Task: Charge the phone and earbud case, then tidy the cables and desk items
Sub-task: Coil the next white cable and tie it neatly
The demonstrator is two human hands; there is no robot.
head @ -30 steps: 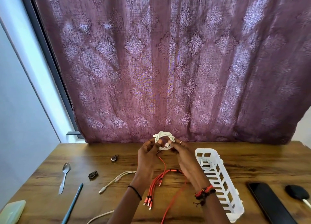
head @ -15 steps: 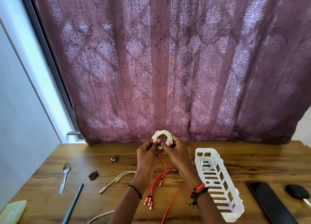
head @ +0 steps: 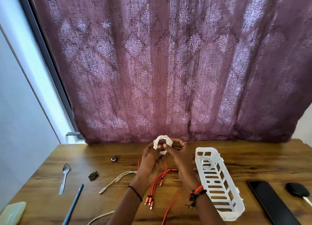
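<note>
Wooden worktop (head: 253,159), item: coiled white cable (head: 163,142), pinched between left hand (head: 151,164) and right hand (head: 181,159) for securing, just left of slotted white plastic basket (head: 236,206), its likely destination.

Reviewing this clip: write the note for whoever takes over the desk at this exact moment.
Left hand and right hand: both grip the coiled white cable, held above the desk.
White basket: one white cable already inside.
Red multi-plug cable and another white cable lie loose.
Phone and black case sit right.
Left to do: stow the coil, tidy loose cables, spoon, pen.
</note>
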